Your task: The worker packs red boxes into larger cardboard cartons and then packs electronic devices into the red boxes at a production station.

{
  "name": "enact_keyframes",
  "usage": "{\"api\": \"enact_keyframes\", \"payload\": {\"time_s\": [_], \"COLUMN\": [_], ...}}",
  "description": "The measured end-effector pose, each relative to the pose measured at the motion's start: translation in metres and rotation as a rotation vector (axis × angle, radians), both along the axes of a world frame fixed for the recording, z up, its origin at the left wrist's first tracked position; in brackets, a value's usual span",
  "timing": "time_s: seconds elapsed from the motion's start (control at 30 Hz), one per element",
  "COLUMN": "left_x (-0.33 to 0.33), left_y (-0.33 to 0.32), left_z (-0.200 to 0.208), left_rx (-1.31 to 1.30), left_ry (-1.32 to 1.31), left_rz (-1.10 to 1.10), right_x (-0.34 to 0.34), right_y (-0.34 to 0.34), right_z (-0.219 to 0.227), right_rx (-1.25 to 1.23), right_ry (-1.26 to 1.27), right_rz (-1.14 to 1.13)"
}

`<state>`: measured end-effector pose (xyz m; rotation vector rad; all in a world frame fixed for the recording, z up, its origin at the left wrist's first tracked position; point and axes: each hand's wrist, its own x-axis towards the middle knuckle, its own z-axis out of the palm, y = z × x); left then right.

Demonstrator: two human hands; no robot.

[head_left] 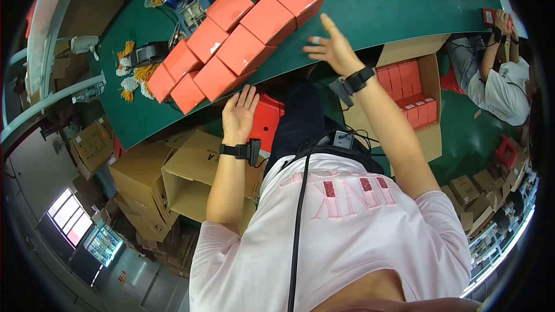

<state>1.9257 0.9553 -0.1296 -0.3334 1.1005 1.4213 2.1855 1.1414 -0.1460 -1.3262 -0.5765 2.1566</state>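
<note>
Several closed orange-red boxes [267, 18] stand packed together in a slanting double row along the front edge of the green table [381, 0]. My left hand [240, 114] is open, palm up, just below the near side of the row. Nothing lies in it. My right hand [334, 49] is open too, fingers spread, beside the right end of the row. It holds nothing, and a tan cover sits on one of its fingers. Black bands with small devices circle both wrists.
An open carton [430, 89] of red boxes stands at my right. Empty cartons [193, 167] pile up at my left. Yellow-and-white cord bundles [128, 69] and a dark tool lie at the table's left. A co-worker [497, 81] sits at far right, holding a red box.
</note>
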Motion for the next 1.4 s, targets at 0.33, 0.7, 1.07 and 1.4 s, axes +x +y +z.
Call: {"api": "enact_keyframes", "payload": {"time_s": [0.33,0.7,1.07,1.4], "left_x": [-0.017,0.011,0.035,0.006], "left_y": [0.024,-0.023,-0.041,-0.035], "left_z": [0.008,-0.055,-0.178,-0.306], "left_rx": [-0.031,-0.424,-0.658,-0.51], "left_ry": [-0.008,0.526,0.744,1.181], "left_rz": [-0.252,-1.041,-1.154,-2.019], "right_x": [0.0,0.14,0.241,0.303], "right_y": [0.012,0.079,0.018,-0.227], "right_z": [0.052,0.253,0.21,-0.275], "right_rx": [-0.139,0.509,0.522,0.16], "right_ry": [0.023,-0.09,-0.642,-0.651], "right_rz": [-0.001,-0.087,-0.503,0.526]}}
